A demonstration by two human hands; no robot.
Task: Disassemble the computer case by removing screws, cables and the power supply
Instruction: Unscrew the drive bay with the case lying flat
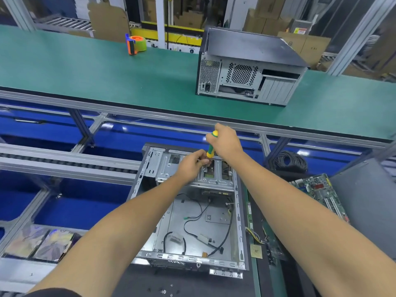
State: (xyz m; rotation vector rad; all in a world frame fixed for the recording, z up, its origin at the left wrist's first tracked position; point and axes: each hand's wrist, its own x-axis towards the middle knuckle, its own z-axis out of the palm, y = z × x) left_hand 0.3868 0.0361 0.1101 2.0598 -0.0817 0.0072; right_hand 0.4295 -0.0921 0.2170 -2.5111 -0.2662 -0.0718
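Observation:
An open computer case [241, 232] lies in front of me, its inside bare metal with black cables [194, 221] loose on the floor. At its far end sits a metal drive cage [216, 179]. My right hand [226, 141] grips the yellow-green handle of a screwdriver [211, 150] that stands nearly upright over the cage. My left hand [192, 165] pinches the screwdriver's shaft just above the cage; the tip and the screw are hidden by the fingers.
A second computer case [248, 67] stands on the green conveyor belt [85, 73], with an orange tape dispenser [136, 44] further left. A removed motherboard [319, 191] and coiled black cable [290, 160] lie right. Loose screws [164, 291] sit on the near mat. Blue bins [81, 209] lie left.

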